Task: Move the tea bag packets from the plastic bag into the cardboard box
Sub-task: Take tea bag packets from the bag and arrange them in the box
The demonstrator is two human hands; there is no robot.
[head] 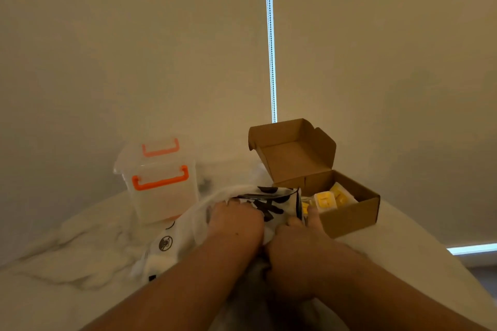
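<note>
Just left of the cardboard box, the left hand and right hand each seem to pinch the plastic bag. Spread its mouth toward the box.

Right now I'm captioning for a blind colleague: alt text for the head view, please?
The left hand and right hand grip a white bag with black print on a marble table. Right of it, an open box holds yellow packets; left of it stands a clear tub with orange handles.

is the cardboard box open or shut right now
Open. The cardboard box has its lid raised at the back, and yellow tea bag packets show inside it.
</note>
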